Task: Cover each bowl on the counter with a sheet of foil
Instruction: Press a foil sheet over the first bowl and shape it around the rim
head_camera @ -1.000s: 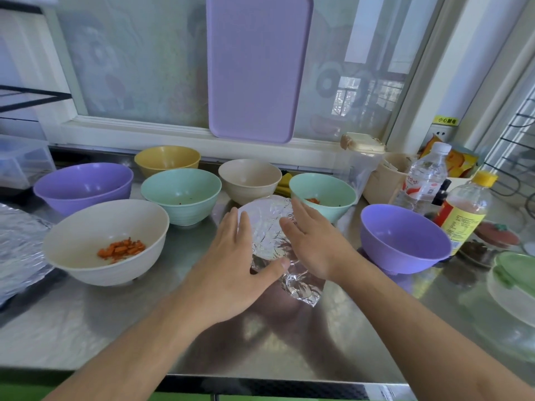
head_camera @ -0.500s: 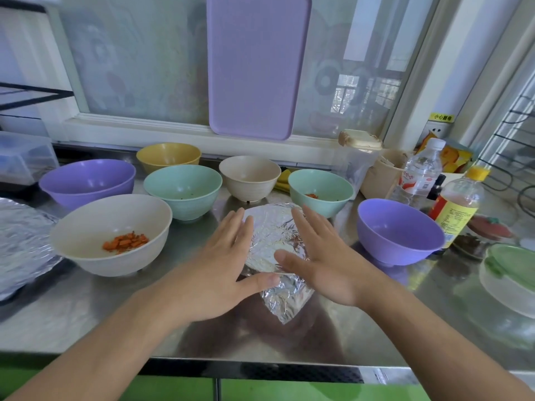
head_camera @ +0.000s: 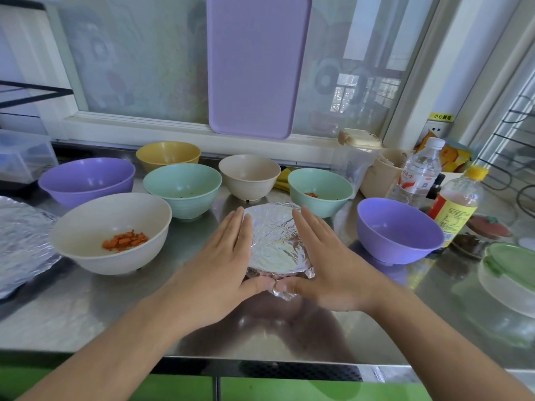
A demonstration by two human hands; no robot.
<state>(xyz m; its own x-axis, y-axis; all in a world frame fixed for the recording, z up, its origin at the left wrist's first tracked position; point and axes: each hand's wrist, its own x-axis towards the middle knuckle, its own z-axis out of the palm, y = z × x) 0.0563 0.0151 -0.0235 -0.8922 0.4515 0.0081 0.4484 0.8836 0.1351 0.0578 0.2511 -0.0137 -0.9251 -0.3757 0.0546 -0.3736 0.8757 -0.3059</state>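
A bowl covered with crinkled foil (head_camera: 275,241) stands in the middle of the steel counter (head_camera: 86,319). My left hand (head_camera: 223,267) presses flat against its left side and my right hand (head_camera: 324,264) against its right side, fingers straight, thumbs meeting at the near rim on a foil flap. Uncovered bowls stand around it: a large white bowl with orange pieces (head_camera: 113,233), two purple bowls (head_camera: 86,180) (head_camera: 399,230), two green bowls (head_camera: 182,189) (head_camera: 320,189), a yellow bowl (head_camera: 168,153) and a beige bowl (head_camera: 249,175).
Loose foil sheets (head_camera: 20,241) lie at the left edge. Two bottles (head_camera: 417,172) (head_camera: 457,204), a green-lidded container (head_camera: 509,270) and small jars crowd the right. A purple cutting board (head_camera: 257,65) leans on the window behind.
Both hands slid to opposite sides of the foil-covered bowl and the thumbs came together at the near rim. The hanging foil flap is now folded in under the thumbs.
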